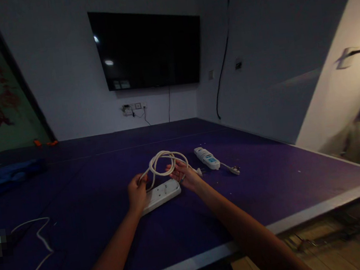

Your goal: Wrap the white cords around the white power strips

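A white power strip [161, 194] lies on the dark blue table [270, 185] in front of me. Its white cord [166, 159] rises in loops above the strip. My left hand [137, 193] is closed around the cord near the strip's left end. My right hand [182, 173] grips the looped part of the cord, fingers curled round it. The cord's plug [199, 172] pokes out just right of my right hand.
A second white power strip [207, 158] with a short cord and plug [235, 170] lies to the right. Another white cable [36, 242] trails at the near left. Blue and green objects [5, 174] sit far left. A dark wall screen [149, 47] hangs behind.
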Available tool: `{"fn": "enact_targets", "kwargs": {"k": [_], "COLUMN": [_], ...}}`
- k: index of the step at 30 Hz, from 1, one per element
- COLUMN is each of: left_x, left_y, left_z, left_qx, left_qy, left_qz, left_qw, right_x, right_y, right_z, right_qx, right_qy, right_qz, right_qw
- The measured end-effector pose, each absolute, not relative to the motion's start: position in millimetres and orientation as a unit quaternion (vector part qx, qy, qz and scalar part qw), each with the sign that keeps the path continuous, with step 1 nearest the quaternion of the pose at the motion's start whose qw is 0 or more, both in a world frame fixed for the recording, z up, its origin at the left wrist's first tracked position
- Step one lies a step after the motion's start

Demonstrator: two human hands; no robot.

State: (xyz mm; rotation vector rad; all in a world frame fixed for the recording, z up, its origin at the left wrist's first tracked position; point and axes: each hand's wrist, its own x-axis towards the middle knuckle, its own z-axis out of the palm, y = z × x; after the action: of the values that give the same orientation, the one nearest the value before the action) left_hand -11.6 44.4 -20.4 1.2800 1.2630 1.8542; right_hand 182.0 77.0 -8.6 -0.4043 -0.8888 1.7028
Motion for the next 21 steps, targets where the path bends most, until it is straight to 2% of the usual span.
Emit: {"fn": "enact_targets", "kwargs": {"k": [5,13,17,21], "left_x": [-11.9,-0.9,-0.1,-1.4], "left_y": [44.7,25.3,30.3,38.4], "left_z": [-14.4,1.9,-1.0,-5.2], "left_qx": [0.404,0.46,0.441,0.396], "left_qy": [0.428,0.378,0.382,0.362], "left_qz": [0.738,0.734,0.747,0.765], "left_qw": [0.329,0.327,0.318,0.356], "right_x": [176.8,151.4,148.0,149.8], "right_y": [71.4,60.9,58.6,62.2], "right_z": [-7.1,-19.9,-22.8,-26.4], "right_qx": [-0.165,-0.18,-0.184,-0.195], "right_qy": [-0.416,-0.457,-0.456,-0.451], "right_qz": [0.704,0.668,0.657,0.656], "right_qw": [0.552,0.559,0.572,0.573]}}
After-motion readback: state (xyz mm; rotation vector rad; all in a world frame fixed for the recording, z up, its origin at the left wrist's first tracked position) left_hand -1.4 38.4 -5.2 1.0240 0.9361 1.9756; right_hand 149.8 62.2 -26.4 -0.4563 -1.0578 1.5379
